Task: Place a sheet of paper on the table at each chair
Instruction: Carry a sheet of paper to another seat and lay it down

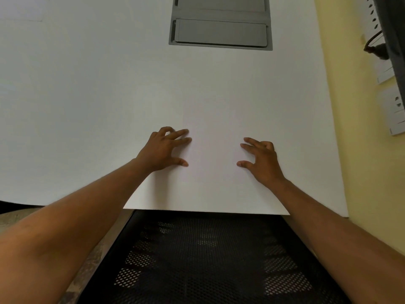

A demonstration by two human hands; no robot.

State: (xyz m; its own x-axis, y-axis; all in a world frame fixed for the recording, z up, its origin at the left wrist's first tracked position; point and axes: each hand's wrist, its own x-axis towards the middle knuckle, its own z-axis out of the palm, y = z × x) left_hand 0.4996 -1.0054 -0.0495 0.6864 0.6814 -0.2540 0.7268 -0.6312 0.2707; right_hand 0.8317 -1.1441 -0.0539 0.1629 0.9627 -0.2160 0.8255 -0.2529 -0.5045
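The white table [87, 106] fills the room's view, a mesh-backed chair [208, 260] tucked at its edge. A paper sheet [213, 139] lies flat there, left hand [163, 150] and right hand [262, 160] spread apart, fingertips seemingly squaring it.

Office meeting room: white table [87, 106] with cable hatch [220, 23], mesh chair [208, 260].
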